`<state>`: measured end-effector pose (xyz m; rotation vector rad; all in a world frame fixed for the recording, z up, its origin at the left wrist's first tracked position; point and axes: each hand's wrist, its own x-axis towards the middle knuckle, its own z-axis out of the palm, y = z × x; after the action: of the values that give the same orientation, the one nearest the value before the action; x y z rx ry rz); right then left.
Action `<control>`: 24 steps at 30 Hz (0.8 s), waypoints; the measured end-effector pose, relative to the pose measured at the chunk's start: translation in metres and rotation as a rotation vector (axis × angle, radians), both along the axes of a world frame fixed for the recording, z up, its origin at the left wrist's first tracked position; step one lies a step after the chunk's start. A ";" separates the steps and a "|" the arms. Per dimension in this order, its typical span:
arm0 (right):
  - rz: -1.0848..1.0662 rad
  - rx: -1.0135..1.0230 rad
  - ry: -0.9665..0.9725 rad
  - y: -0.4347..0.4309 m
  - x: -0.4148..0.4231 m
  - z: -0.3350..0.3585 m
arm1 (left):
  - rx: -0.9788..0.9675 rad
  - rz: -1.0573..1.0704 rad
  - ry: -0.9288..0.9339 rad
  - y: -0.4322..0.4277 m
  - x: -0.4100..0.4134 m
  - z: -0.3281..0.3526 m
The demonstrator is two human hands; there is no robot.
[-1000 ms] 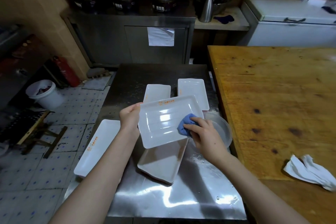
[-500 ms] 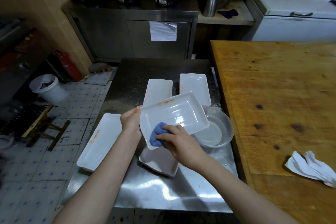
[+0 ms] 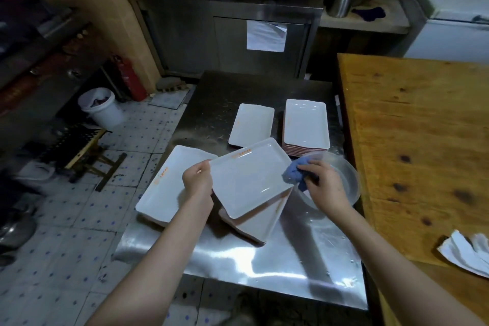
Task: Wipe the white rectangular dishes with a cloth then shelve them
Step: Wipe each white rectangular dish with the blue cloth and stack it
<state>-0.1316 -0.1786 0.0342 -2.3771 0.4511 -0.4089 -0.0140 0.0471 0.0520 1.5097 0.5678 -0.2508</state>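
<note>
White dish (image 3: 251,180) held above counter (image 3: 264,267), gripped at left edge by left hand (image 3: 197,181); blue cloth (image 3: 295,176) clutched in right hand (image 3: 326,189). Risk judged: single-edge grip, slip onto lower dish (image 3: 254,222)

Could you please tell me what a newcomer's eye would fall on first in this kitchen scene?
The eye lands first on the white rectangular dish at the centre, gripped by its left edge in the left hand above the steel table, while the right hand holds a bunched blue cloth by its right corner. Behind it, a stack of white dishes stands at the table's far right.
</note>
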 end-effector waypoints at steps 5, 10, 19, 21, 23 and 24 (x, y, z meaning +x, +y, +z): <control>-0.212 0.362 -0.028 -0.014 -0.006 -0.003 | 0.035 -0.019 0.023 0.016 -0.019 -0.029; -0.220 0.308 -0.054 -0.010 -0.012 0.007 | 0.002 -0.053 0.007 0.020 -0.039 -0.048; -0.164 0.313 -0.037 -0.003 -0.019 0.007 | 0.158 -0.265 0.054 0.026 -0.052 -0.062; -0.163 0.298 -0.033 -0.002 -0.019 0.009 | 0.177 -0.320 0.091 0.033 -0.048 -0.072; -0.154 0.290 -0.029 -0.002 -0.019 0.010 | 0.224 -0.378 0.100 0.038 -0.046 -0.066; -0.152 0.291 -0.029 -0.002 -0.018 0.010 | 0.238 -0.396 0.093 0.037 -0.048 -0.056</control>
<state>-0.1501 -0.1808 0.0443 -2.0612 0.6359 -0.4153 -0.0615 0.0843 -0.0036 1.8455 0.3757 -0.5779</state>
